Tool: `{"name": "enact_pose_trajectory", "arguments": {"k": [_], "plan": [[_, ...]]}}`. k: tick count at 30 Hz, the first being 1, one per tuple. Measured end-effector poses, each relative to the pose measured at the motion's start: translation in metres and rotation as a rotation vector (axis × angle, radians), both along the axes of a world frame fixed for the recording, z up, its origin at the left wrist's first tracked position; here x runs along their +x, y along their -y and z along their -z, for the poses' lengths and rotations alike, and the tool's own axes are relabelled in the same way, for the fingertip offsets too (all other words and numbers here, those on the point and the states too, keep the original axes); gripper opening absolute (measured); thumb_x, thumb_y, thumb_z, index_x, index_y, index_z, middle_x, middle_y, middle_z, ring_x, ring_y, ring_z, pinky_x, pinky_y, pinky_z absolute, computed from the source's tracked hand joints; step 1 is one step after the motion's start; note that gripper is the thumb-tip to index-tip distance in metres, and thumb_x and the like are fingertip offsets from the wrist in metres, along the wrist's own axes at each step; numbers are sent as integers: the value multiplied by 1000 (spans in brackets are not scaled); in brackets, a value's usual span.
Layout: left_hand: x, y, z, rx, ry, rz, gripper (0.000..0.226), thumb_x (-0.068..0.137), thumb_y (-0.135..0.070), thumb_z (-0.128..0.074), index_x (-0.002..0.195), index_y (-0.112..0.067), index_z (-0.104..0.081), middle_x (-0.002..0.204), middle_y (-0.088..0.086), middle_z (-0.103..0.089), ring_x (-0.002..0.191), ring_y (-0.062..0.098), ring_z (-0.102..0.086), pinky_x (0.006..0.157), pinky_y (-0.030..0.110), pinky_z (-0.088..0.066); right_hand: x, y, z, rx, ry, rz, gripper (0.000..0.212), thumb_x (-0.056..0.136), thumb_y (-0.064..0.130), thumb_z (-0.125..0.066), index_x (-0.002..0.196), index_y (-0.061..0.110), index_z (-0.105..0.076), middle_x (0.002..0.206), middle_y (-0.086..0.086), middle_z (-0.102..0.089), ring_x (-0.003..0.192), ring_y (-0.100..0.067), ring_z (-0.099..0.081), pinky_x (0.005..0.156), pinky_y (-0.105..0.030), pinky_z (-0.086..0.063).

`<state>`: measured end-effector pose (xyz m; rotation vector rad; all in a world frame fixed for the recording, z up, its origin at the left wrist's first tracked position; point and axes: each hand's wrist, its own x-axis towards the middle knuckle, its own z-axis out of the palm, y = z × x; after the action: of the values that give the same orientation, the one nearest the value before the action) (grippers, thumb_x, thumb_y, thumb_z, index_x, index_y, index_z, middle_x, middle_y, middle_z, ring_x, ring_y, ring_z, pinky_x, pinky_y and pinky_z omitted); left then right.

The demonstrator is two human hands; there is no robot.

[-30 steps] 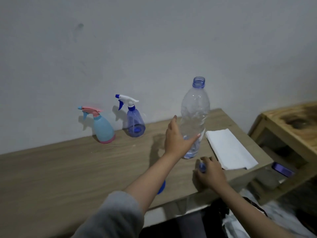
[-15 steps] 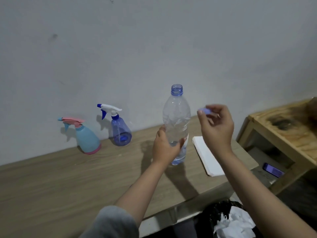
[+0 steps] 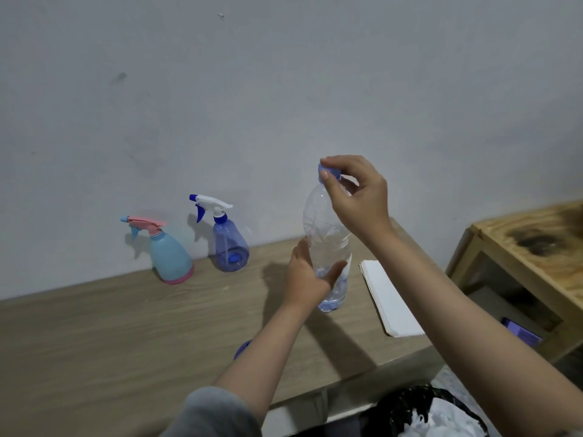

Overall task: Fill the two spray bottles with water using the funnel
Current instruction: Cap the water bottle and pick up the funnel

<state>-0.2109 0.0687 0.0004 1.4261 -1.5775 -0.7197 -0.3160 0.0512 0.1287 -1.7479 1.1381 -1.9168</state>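
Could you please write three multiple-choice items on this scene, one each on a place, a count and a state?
1. Where does the light-blue spray bottle with the pink trigger stand?
A. left of the translucent dark-blue spray bottle
B. on the wooden side table
C. on the white paper

2. How many spray bottles are on the wooden desk?
A. one
B. two
C. three

3. The blue cap of the clear plastic water bottle is:
A. lying on the desk
B. at the bottle's mouth, under the right hand
C. in the left hand

Answers: 1 A, it stands leftmost by the wall; 2 B, two show; 3 B, right fingers pinch it there.

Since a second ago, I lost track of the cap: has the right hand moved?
Yes. The right hand rose from the table beside the paper stack to the mouth of the water bottle, holding the cap there.
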Motion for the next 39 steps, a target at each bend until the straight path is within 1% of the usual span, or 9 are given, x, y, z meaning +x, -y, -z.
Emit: {"name": "enact_pose_trajectory", "arguments": {"k": [5, 8, 10, 12, 15, 21, 28, 33, 39], "plan": [[-2, 0, 3, -5, -13, -16, 77, 70, -56, -75, 132, -27, -40, 131, -3, -52, 118, 15, -54, 95, 28, -48, -3, 2, 2, 65, 69, -111, 16, 87, 7, -64, 98, 18, -70, 107, -1, -68, 103, -9, -65, 90, -29, -54], [-2, 1, 5, -35, 29, -20, 81, 71, -57, -73, 135, -22, -39, 132, 1, -50, 120, 17, -52, 98, 31, -47, -2, 2, -2, 141, 228, -152, 18, 78, 6, -76, 91, 17, -71, 97, -6, -70, 88, -14, -67, 85, -32, -54], [-2, 1, 6, -38, 65, -23, 82, 72, -58, -71, 137, -20, -38, 133, 2, -48, 121, 17, -51, 100, 33, -46, 0, 2, -3, 195, 323, -177, 29, 70, 9, -82, 92, 22, -68, 92, -5, -68, 82, -16, -62, 82, -34, -53], [-2, 2, 7, -22, 57, -29, 82, 71, -58, -72, 136, -21, -38, 133, 1, -49, 121, 16, -51, 100, 33, -46, 2, 5, 0, 236, 311, -182, 35, 72, 14, -81, 101, 24, -65, 102, -7, -66, 86, -14, -61, 85, -31, -53], [-1, 2, 6, -3, -5, -20, 78, 69, -56, -75, 132, -26, -40, 130, -2, -51, 117, 14, -55, 96, 28, -48, 3, 5, 2, 270, 241, -202, 23, 82, 24, -71, 103, 31, -63, 125, -10, -58, 97, -14, -63, 91, -27, -51], [-2, 1, 3, -35, 67, -33, 75, 73, -51, -74, 133, -19, -40, 130, 2, -50, 116, 18, -54, 93, 26, -46, 1, 8, -1, 313, 259, -201, 27, 81, 17, -75, 104, 16, -61, 92, 2, -64, 71, -6, -54, 71, -18, -48], [-3, 4, 4, -25, 27, -34, 77, 72, -52, -75, 132, -21, -39, 129, 2, -51, 117, 18, -55, 97, 32, -48, 5, 12, 6, 262, 195, -168, 23, 89, 20, -64, 110, 10, -65, 105, -2, -66, 83, -11, -59, 79, -24, -47], [-4, 5, 3, -35, 60, -28, 74, 75, -50, -73, 134, -20, -39, 132, 4, -48, 119, 19, -51, 96, 26, -44, 4, 14, 4, 265, 249, -172, 15, 84, 17, -72, 96, 15, -63, 98, 4, -66, 78, -8, -58, 73, -22, -48], [-5, 5, 6, -37, 60, -31, 76, 75, -53, -72, 135, -20, -38, 133, 2, -48, 121, 16, -50, 98, 29, -44, 10, 14, 5, 238, 316, -98, 31, 71, 22, -83, 88, 20, -57, 95, 0, -66, 81, -11, -60, 74, -25, -50]]}}
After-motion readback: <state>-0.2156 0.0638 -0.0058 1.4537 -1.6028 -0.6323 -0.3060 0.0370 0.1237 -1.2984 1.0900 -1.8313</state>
